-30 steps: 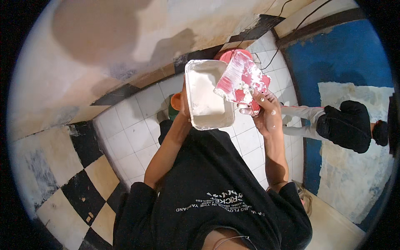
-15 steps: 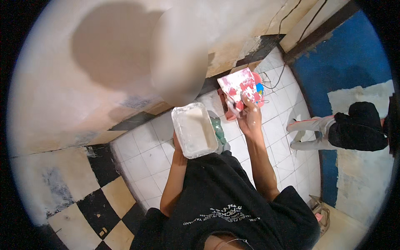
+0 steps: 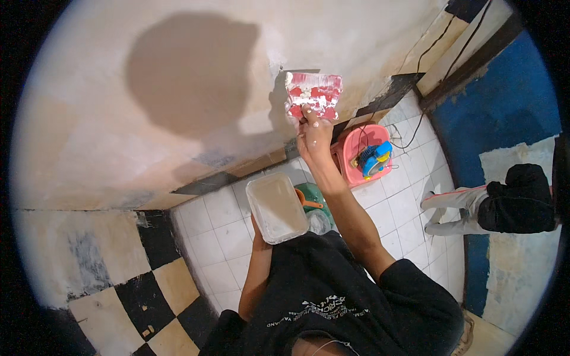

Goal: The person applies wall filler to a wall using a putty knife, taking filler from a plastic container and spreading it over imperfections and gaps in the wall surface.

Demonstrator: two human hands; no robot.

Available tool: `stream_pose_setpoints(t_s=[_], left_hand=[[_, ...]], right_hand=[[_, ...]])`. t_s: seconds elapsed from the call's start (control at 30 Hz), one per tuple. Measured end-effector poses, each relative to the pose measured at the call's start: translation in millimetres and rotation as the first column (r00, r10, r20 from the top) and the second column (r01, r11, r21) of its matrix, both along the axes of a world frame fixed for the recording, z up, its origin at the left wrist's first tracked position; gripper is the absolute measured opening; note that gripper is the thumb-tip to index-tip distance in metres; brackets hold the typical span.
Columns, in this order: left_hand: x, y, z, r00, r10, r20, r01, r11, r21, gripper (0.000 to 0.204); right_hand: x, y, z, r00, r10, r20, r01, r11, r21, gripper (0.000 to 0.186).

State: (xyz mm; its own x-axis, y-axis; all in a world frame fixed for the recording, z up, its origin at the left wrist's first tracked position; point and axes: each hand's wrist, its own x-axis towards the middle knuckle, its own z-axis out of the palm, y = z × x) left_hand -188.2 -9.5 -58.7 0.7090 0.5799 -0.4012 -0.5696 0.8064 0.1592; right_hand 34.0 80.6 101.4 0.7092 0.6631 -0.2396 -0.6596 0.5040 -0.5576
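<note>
My left hand (image 3: pixel 259 228) grips a white rectangular tub (image 3: pixel 276 207) of pale, smooth material by its left side, low in front of my body. My right hand (image 3: pixel 316 137), flecked with white, is closed on a flat red scraper (image 3: pixel 320 92) thickly smeared with white paste, with the thumb over its face. The scraper is raised at the beige, patchy wall (image 3: pixel 225 101), beside its own shadow; I cannot tell whether it touches. Behind the tub, a green container (image 3: pixel 316 197) with an orange handled item (image 3: pixel 310 203) on it is partly hidden.
A pink plastic seat or bin (image 3: pixel 356 172) holds a blue-and-yellow object (image 3: pixel 377 159) on the tiled floor (image 3: pixel 398 207). Cords (image 3: pixel 430 47) hang near it. At right, a person (image 3: pixel 513 202) in dark top stands by a blue wall (image 3: pixel 475 107). Checkered wall (image 3: pixel 145 302) at lower left.
My right hand with the scraper has moved away from the tub, up to the wall. The tub sits lower in view, and more of the pink item shows.
</note>
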Motion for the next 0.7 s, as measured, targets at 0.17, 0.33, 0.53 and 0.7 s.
stream_pose_setpoints(t_s=[0.17, 0.33, 0.53, 0.7], left_hand=[[1, 8, 1, 1.000, 0.004, -0.012, -0.005, 1.000, -0.013, 0.064], [-11, 17, 3, 0.999, 0.020, -0.026, -0.020, 1.000, -0.023, 0.065], [-26, 23, 2, 0.999, 0.033, -0.040, -0.034, 0.999, -0.027, 0.065], [-29, 36, -1, 0.997, 0.062, -0.039, -0.063, 0.997, -0.042, 0.065]], right_hand=[[4, 4, -4, 0.997, 0.067, 0.036, -0.068, 0.997, 0.042, 0.014], [14, 3, -9, 0.996, 0.079, 0.031, -0.078, 0.997, -0.021, 0.014], [24, 7, -30, 0.998, -0.002, 0.066, 0.008, 0.996, -0.084, 0.008], [56, 17, -90, 1.000, 0.028, 0.012, -0.024, 0.965, -0.260, 0.008]])
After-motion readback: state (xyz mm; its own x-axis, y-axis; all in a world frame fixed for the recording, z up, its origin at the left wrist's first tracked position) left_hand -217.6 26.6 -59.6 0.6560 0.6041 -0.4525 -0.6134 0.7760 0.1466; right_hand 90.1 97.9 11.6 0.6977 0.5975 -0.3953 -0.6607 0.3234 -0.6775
